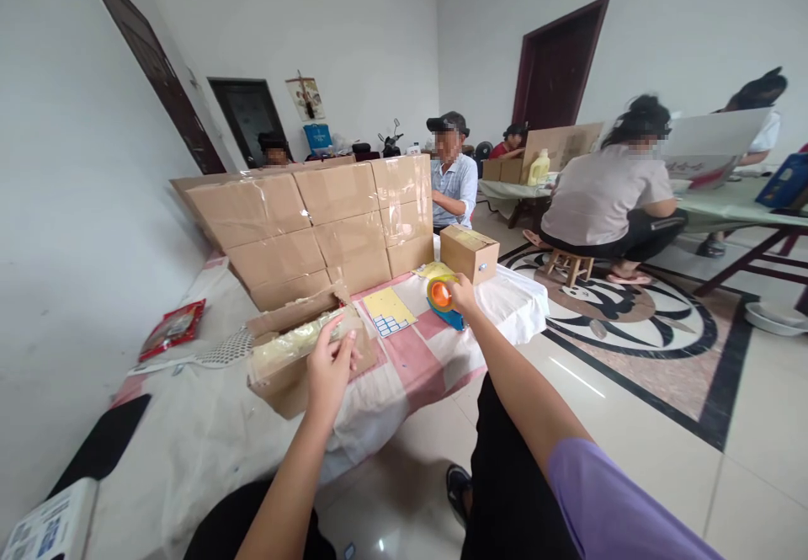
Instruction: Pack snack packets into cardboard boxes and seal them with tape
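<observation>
My left hand (328, 368) rests on the near side of an open cardboard box (296, 362) on the white-covered table (208, 425), fingers bent against its top edge and flap. A pale plastic-wrapped bundle lies inside the box. My right hand (463, 292) is stretched out to the right and closed on an orange and blue tape dispenser (443, 301) that sits on the table. A yellow label sheet (388, 310) lies between the box and the dispenser. A small closed cardboard box (469, 253) stands just behind the dispenser.
A wall of taped cardboard boxes (316, 223) stands across the table's far side. A red packet (172, 329) and a white mesh item (220, 349) lie at left. Several people sit behind and at tables on the right; one squats on a wooden stool (568, 265).
</observation>
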`<state>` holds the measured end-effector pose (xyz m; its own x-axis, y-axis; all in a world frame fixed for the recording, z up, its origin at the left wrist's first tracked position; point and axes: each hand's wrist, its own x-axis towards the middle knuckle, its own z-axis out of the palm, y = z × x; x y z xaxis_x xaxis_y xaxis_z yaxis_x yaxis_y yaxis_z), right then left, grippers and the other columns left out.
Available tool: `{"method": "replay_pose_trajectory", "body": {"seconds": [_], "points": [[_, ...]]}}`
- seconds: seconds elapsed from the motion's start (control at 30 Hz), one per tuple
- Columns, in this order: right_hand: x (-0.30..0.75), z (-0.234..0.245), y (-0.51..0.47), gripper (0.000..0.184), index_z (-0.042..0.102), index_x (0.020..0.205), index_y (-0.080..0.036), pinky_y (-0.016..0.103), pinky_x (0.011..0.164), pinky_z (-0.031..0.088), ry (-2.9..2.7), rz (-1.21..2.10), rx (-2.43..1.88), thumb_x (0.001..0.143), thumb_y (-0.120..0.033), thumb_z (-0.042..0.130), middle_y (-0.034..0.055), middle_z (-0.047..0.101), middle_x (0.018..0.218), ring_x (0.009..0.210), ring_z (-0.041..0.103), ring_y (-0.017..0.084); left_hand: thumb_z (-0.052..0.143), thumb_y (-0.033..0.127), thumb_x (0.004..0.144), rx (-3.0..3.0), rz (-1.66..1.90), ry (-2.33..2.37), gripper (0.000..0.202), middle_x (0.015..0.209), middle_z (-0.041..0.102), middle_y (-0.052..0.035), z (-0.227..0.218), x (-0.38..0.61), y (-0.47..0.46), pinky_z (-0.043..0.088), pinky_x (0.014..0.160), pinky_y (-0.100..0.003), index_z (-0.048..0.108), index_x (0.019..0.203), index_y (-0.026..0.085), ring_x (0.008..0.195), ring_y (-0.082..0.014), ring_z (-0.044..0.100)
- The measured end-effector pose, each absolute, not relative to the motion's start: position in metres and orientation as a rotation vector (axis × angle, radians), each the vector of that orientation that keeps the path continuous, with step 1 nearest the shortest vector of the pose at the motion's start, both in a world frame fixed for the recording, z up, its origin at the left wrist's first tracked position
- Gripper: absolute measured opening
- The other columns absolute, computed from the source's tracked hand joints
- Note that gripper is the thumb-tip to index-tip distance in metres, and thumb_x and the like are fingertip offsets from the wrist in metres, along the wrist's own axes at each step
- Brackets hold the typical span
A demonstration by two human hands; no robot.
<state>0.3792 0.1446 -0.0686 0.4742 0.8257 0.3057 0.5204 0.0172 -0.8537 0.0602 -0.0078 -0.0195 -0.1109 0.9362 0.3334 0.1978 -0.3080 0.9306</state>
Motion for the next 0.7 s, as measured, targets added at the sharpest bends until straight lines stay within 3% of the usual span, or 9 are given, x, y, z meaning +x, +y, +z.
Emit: {"method": "replay_pose_trajectory", "body": {"seconds": [0.17, 0.27, 0.4, 0.5, 0.6, 0.7], "points": [[0.391, -0.069, 0.143, 0.041, 0.070, 0.096, -0.011, 0.033, 0.073, 0.052, -1.144, 0.452, -1.630, 0.090, -0.044, 0.046, 0.0138, 0.074, 0.096, 0.087, 0.068, 0.027, 0.065, 0.056, 0.085, 1.494, 1.479, 1.256, 0.064, 0.061, 0.061, 0.0024, -0.019, 0.059, -0.006, 0.045, 0.050, -0.022, 0.055, 0.135, 0.019, 0.048, -0.0111, 0.052], [0.388, -0.071, 0.142, 0.047, 0.069, 0.104, -0.012, 0.034, 0.081, 0.051, -1.155, 0.439, -1.616, 0.086, -0.053, 0.055, 0.0143, 0.073, 0.107, 0.097, 0.066, 0.027, 0.064, 0.055, 0.085, 1.487, 1.488, 1.244, 0.061, 0.061, 0.061, 0.0016, -0.018, 0.060, -0.004, 0.046, 0.049, -0.023, 0.057, 0.134, 0.018, 0.047, -0.0118, 0.052], [0.382, -0.068, 0.140, 0.053, 0.061, 0.125, -0.015, 0.036, 0.092, 0.048, -1.203, 0.371, -1.583, 0.085, -0.050, 0.060, 0.0149, 0.068, 0.123, 0.111, 0.062, 0.028, 0.063, 0.052, 0.087, 1.495, 1.490, 1.223, 0.057, 0.061, 0.062, 0.0014, -0.013, 0.060, -0.006, 0.046, 0.049, -0.023, 0.057, 0.134, 0.020, 0.048, -0.0120, 0.053], [0.380, -0.066, 0.140, 0.054, 0.056, 0.133, -0.017, 0.037, 0.095, 0.046, -1.278, 0.296, -1.658, 0.088, -0.048, 0.057, 0.0140, 0.066, 0.124, 0.114, 0.060, 0.028, 0.062, 0.051, 0.089, 1.503, 1.481, 1.233, 0.054, 0.062, 0.063, 0.0011, -0.010, 0.059, -0.008, 0.046, 0.051, -0.022, 0.057, 0.134, 0.021, 0.050, -0.0119, 0.054], [0.374, -0.061, 0.138, 0.055, 0.056, 0.134, -0.016, 0.045, 0.100, 0.042, -1.322, 0.281, -1.805, 0.088, -0.047, 0.057, 0.0172, 0.063, 0.126, 0.119, 0.056, 0.033, 0.063, 0.051, 0.089, 1.472, 1.490, 1.225, 0.056, 0.062, 0.063, 0.0013, -0.009, 0.056, -0.009, 0.046, 0.050, -0.022, 0.055, 0.136, 0.021, 0.049, -0.0121, 0.054], [0.355, -0.044, 0.125, 0.063, 0.054, 0.139, -0.018, 0.060, 0.107, 0.030, -1.358, 0.104, -1.840, 0.085, -0.048, 0.063, 0.0211, 0.051, 0.141, 0.134, 0.040, 0.042, 0.062, 0.051, 0.089, 1.433, 1.520, 1.181, 0.058, 0.063, 0.063, 0.0023, -0.005, 0.052, -0.009, 0.046, 0.050, -0.022, 0.051, 0.138, 0.022, 0.050, -0.0116, 0.054]]}}
